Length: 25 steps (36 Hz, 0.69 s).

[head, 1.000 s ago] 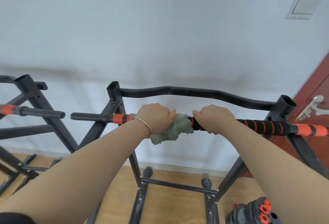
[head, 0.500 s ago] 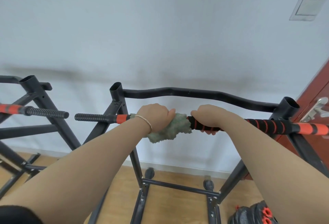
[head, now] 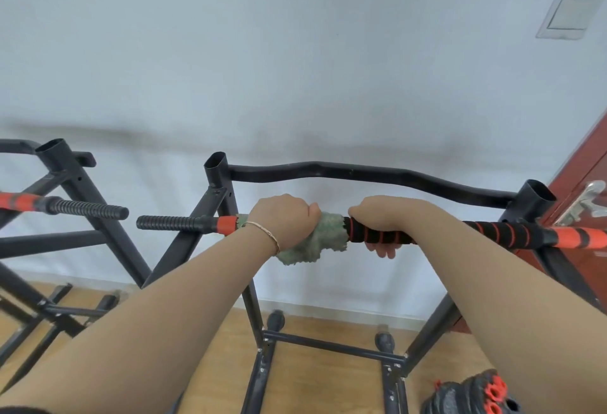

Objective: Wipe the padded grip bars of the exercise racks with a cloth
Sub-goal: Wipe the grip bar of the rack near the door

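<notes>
Green cloth [head: 317, 242], shaggy and bunched, is wrapped round the bar [head: 492, 233] near its middle, with a ragged tail hanging below. The bar runs level across the near rack [head: 361, 175]: black foam with orange spiral stripes, solid orange by the uprights, and a ribbed black end poking out left. A second bar [head: 85, 208] sits on the left rack [head: 75, 183].
</notes>
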Each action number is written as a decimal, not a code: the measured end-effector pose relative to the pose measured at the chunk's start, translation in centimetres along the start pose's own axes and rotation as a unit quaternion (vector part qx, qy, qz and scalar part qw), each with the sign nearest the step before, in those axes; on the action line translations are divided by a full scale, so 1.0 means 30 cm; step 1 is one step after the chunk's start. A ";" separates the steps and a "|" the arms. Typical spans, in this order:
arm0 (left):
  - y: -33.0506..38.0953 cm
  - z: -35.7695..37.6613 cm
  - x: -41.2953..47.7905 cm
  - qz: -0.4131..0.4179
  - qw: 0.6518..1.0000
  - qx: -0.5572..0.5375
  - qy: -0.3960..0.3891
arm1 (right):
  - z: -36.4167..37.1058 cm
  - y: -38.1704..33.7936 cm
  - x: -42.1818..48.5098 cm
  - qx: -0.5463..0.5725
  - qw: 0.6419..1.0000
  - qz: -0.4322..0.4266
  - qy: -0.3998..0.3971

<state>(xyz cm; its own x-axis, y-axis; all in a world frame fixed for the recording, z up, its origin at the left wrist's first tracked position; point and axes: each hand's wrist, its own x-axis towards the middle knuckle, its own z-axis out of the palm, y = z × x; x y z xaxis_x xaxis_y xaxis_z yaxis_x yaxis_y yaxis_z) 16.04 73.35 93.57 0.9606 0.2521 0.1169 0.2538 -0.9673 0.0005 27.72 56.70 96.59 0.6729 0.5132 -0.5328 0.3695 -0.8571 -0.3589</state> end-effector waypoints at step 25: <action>-0.061 0.023 -0.037 0.043 0.996 0.054 0.060 | 0.106 -0.045 -0.017 -0.212 0.944 -0.128 0.217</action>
<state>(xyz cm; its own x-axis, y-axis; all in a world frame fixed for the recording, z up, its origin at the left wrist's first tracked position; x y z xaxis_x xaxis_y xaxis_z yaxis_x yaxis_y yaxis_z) 14.59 74.86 92.76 0.9606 0.1570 0.2294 0.1883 -0.9746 -0.1214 24.85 57.74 94.90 0.6920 0.7183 -0.0718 0.7171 -0.6954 -0.0459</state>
